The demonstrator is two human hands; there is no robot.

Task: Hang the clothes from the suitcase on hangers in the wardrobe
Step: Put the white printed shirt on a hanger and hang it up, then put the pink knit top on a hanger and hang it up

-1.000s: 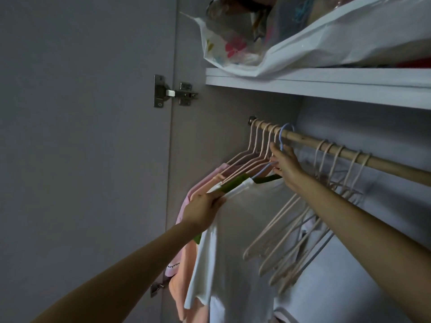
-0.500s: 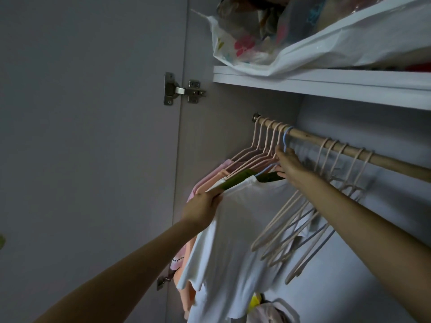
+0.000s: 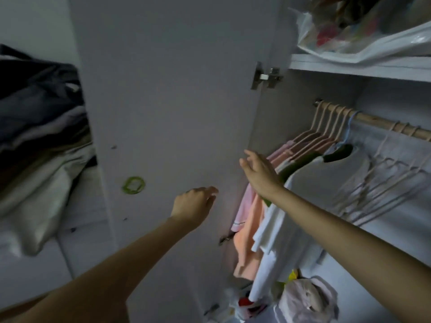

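white t-shirt (image 3: 300, 203) hanging on blue hanger (image 3: 349, 127) from rail (image 3: 382, 121); left hand (image 3: 194, 203) and right hand (image 3: 258, 171) loose-fingered, holding nothing, before wardrobe door (image 3: 168, 89).

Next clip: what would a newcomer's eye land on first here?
Two bare arms reach across the middle, left hand and right hand both open and holding nothing, before the open wardrobe door. At right, a white shirt with green trim hangs on the rod beside pink clothes.

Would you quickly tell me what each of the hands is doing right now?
Left hand: open, fingers loosely curled, holding nothing.
Right hand: open, fingers spread, holding nothing.
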